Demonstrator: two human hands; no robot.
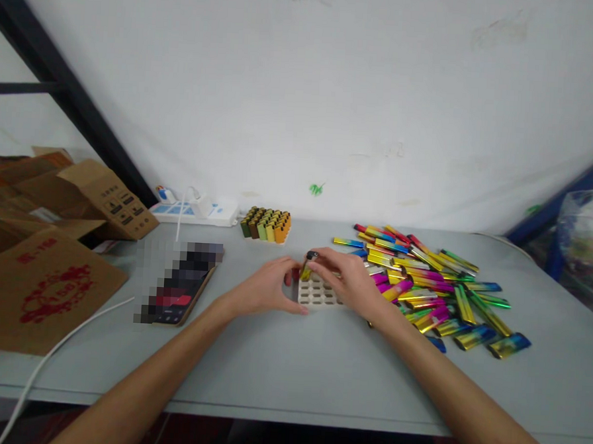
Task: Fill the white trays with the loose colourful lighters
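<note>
My left hand (268, 288) is curled around the left edge of a small white slotted tray (317, 296). Its thumb lies at the tray's front corner, and its fingertips are by the back left. Between the fingertips of my right hand (348, 278) is a shiny lighter case (306, 269), gold-coloured with a dark top end. It stands upright over the back left part of the tray, and I cannot make out how deep it sits in a slot. The front rows show bare slots; my right hand hides the back right part.
Many glossy multicoloured lighter cases (422, 281) lie heaped on the right. Behind my left hand stands a block of upright cases (265, 226). A phone (186, 289), a white power strip (222, 215) and cardboard boxes (49, 288) are to the left. A white cable (62, 339) crosses the table.
</note>
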